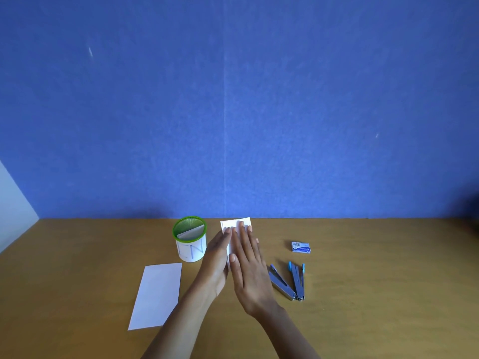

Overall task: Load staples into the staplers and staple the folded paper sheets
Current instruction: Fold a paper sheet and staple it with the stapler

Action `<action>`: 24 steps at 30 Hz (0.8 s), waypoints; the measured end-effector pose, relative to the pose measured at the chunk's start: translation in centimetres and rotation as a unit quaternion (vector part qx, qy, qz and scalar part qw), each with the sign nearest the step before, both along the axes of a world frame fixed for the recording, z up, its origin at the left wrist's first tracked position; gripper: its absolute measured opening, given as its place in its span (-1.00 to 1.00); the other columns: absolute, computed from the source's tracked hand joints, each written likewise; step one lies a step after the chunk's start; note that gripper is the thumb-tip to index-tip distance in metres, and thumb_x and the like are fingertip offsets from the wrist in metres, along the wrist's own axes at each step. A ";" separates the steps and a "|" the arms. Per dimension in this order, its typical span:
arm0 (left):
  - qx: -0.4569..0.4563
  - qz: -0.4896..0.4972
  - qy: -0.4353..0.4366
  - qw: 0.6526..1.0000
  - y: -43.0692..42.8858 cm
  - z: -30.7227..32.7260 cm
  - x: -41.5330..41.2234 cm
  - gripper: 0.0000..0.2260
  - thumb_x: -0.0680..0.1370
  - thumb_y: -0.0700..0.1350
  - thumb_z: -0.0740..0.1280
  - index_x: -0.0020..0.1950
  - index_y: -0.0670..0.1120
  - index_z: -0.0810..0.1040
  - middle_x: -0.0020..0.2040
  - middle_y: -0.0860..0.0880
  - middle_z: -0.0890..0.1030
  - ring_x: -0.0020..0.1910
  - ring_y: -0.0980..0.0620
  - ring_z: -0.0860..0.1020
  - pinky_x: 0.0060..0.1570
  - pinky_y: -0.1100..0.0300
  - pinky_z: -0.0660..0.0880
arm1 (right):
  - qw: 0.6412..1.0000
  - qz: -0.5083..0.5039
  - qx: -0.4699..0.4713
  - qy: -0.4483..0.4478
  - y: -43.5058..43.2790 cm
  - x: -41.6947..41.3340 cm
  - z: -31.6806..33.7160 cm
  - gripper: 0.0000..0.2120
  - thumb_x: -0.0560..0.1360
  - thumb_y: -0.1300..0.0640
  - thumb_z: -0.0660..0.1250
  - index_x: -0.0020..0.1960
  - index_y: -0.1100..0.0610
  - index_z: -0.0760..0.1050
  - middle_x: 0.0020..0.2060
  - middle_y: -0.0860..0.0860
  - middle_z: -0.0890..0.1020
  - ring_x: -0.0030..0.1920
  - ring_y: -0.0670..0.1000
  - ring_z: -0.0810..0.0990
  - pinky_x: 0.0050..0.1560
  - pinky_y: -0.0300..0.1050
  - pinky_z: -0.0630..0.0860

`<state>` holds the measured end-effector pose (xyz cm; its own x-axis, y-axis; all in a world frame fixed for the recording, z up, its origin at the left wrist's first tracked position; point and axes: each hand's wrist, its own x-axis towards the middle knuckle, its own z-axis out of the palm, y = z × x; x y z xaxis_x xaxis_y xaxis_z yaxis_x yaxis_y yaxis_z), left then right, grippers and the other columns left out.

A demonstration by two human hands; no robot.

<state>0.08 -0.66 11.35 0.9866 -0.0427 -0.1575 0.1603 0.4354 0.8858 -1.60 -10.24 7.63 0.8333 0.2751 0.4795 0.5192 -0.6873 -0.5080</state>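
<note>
A folded white paper sheet (246,222) lies near the back of the wooden table. My right hand (247,265) lies flat on it with straight fingers. My left hand (216,257) rests against its left edge, fingers straight. Another white sheet (156,294) lies flat at the front left. Two grey staplers with blue tips, one (281,282) and the other (298,281), lie swung open to the right of my hands. A small staple box (300,247) sits behind them.
A green-rimmed mesh cup (190,242) with a white label holds folded paper, left of my hands. A blue wall (233,112) stands behind the wooden table (363,294). A white panel (13,208) borders the far left.
</note>
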 end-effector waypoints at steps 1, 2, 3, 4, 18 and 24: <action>0.009 -0.003 -0.007 1.000 0.1 0.0 0.0 -0.73 0.61 -0.05 0.17 0.17 -0.13 0.58 0.09 -0.05 0.67 0.10 0.04 0.62 0.05 0.17 0.50 | 0.999 0.005 0.038 0.001 0.0 0.0 0.1 -0.52 0.63 0.04 -0.12 0.54 0.02 -0.04 0.55 -0.13 -0.06 0.53 -0.13 -0.17 0.51 -0.18 -0.17; 0.017 -0.002 -0.011 1.000 0.1 0.1 -0.1 -0.74 0.62 -0.06 0.16 0.12 -0.11 0.60 0.03 -0.02 0.69 0.05 0.06 0.64 0.02 0.18 0.51 | 0.995 0.008 0.098 0.004 0.0 0.0 0.2 -0.54 0.63 0.07 -0.09 0.53 0.02 0.05 0.54 -0.13 0.04 0.53 -0.14 -0.09 0.51 -0.23 -0.11; 0.026 0.003 -0.011 1.000 0.2 0.1 -0.1 -0.75 0.62 -0.06 0.15 0.06 -0.08 0.61 -0.04 0.02 0.70 -0.03 0.10 0.64 -0.03 0.19 0.51 | 0.985 0.000 0.172 0.011 0.0 -0.1 0.4 -0.56 0.63 0.07 -0.05 0.51 0.01 0.14 0.52 -0.13 0.16 0.52 -0.16 0.01 0.49 -0.27 -0.01; 0.036 0.008 -0.011 0.999 0.3 0.0 -0.1 -0.76 0.62 -0.06 0.15 0.03 -0.05 0.61 -0.11 0.05 0.69 -0.11 0.13 0.63 -0.07 0.18 0.49 | 0.968 -0.024 0.249 0.023 -0.1 -0.2 0.9 -0.58 0.63 0.06 -0.01 0.47 -0.03 0.22 0.47 -0.16 0.27 0.49 -0.19 0.13 0.45 -0.29 0.11; 0.096 0.029 -0.048 0.994 -0.4 0.2 -0.7 -0.74 0.61 -0.03 0.19 0.09 -0.17 0.56 0.06 -0.11 0.62 0.04 -0.01 0.54 0.10 0.06 0.40 | 0.734 -0.057 0.608 0.298 -1.7 0.1 4.5 -0.85 0.52 0.11 0.33 0.03 0.05 0.65 -0.12 -0.05 0.72 -0.09 0.00 0.65 0.03 0.07 0.53; 0.052 0.145 -0.018 0.988 0.1 0.0 -0.3 -0.87 0.44 -0.19 0.45 -0.03 -0.14 0.63 -0.13 -0.05 0.68 -0.15 0.03 0.57 -0.06 0.13 0.48 | 0.721 -0.083 0.623 0.291 -1.6 0.2 4.6 -0.83 0.50 0.12 0.37 0.07 0.07 0.63 -0.06 0.05 0.70 -0.06 0.08 0.62 -0.01 0.08 0.49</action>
